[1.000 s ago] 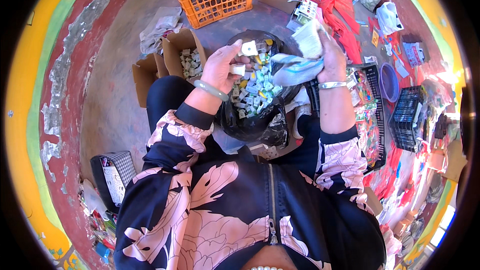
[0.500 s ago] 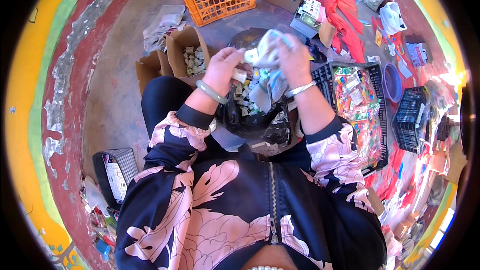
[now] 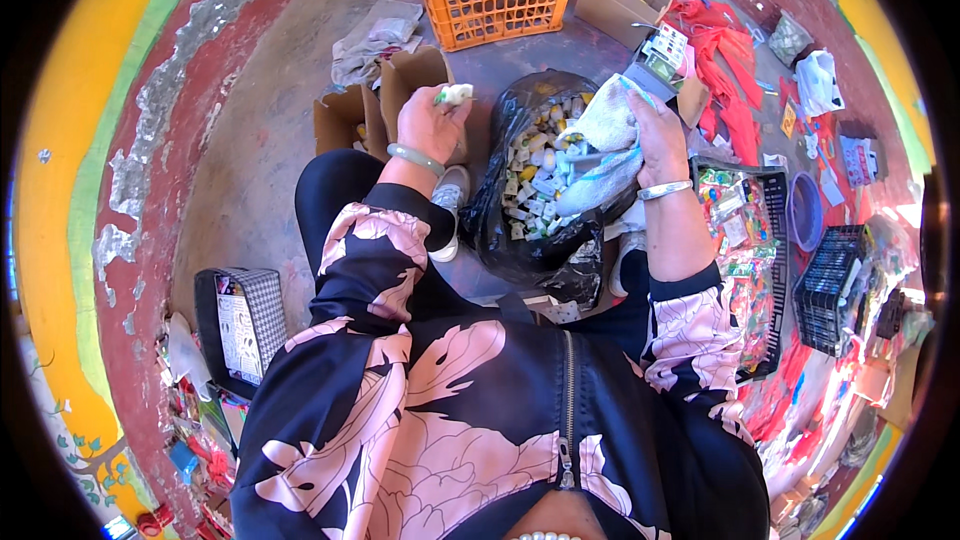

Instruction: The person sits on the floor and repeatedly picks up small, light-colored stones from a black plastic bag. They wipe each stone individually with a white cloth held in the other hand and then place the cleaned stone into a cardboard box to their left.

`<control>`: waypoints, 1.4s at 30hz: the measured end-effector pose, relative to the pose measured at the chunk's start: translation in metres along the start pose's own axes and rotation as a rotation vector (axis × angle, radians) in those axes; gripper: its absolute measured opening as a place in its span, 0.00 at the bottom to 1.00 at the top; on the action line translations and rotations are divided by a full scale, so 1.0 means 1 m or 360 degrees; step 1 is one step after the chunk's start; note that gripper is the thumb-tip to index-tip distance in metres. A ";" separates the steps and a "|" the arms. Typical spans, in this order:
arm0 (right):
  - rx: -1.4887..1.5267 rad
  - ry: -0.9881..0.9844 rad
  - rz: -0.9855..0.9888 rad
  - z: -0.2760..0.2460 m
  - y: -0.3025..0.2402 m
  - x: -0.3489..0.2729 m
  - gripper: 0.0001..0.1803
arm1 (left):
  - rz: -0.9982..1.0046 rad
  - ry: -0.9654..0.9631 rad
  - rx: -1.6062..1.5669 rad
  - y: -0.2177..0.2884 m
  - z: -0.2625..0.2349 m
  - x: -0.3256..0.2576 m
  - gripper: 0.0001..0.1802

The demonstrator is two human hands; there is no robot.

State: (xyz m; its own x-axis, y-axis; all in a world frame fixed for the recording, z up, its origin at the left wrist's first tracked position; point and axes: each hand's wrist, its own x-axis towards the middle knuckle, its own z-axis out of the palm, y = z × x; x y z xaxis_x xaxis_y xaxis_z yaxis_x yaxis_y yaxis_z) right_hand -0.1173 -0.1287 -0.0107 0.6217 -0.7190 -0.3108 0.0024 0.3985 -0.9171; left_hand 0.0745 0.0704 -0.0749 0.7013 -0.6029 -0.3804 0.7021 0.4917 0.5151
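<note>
My left hand is closed, pinching a small white block with a bit of green. It is over the nearer part of an open cardboard box, whose inside it mostly hides. In my right hand is a bunched white cloth with blue-edged folds, hanging over the right side of a black plastic bag. Inside that open bag lie many small white blocks, some with green or yellow parts. The bag stands on the floor between my feet.
Another cardboard box adjoins on the left. An orange crate stands at the far side. To the right are a black tray of colourful packets, a purple basin and a dark crate. A checked case sits at left.
My hands have moved apart: the left, with the block, went from the cloth to over the cardboard box. My right hand drew right with the cloth. The whole view has shifted.
</note>
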 end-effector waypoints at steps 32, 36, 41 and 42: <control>-0.0848 -0.0092 -0.1072 0.024 0.002 -0.042 0.14 | 0.0105 -0.0926 0.1179 -0.052 0.090 -0.074 0.16; -0.0138 -0.0009 -0.0327 0.013 0.002 -0.019 0.17 | 0.0500 -0.0984 0.1394 -0.050 0.094 -0.078 0.15; 0.0387 -0.0206 0.0148 -0.005 -0.019 -0.017 0.22 | 0.1286 -0.1157 0.1819 -0.041 0.096 -0.071 0.19; 0.0453 -0.0251 0.0195 -0.005 -0.024 -0.019 0.22 | 0.1301 -0.1185 0.1844 -0.042 0.096 -0.069 0.20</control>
State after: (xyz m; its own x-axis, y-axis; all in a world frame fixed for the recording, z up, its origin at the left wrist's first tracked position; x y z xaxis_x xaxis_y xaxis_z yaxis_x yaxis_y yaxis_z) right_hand -0.1336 -0.1274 0.0157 0.7441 -0.5679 -0.3519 0.1246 0.6354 -0.7621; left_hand -0.0153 0.0316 0.0037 0.3670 -0.7573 0.5402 -0.5252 0.3106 0.7923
